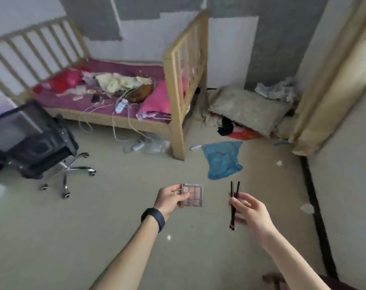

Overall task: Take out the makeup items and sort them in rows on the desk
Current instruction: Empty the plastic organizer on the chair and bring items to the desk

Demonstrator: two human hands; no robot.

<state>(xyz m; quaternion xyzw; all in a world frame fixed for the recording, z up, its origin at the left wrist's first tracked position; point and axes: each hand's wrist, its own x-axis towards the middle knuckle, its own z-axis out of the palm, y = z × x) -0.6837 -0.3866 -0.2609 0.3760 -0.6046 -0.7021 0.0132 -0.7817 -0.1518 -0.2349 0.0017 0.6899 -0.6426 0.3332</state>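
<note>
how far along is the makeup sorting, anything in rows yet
Done: at least three items are out. In hand: the left hand grips a palette, and the right hand pinches two black pencils, both over the floor. Left: apparently the whole sorting, as no desk and no rows show in this view.

Office chair [37, 139] cut off left, palette [193, 195] edge hidden by left hand [170, 198]

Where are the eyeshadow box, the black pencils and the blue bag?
eyeshadow box [193, 195], head view, middle of its colour pans.
black pencils [232, 188], head view, upper shaft of one pencil.
blue bag [221, 160], head view, middle of the plastic.
</note>
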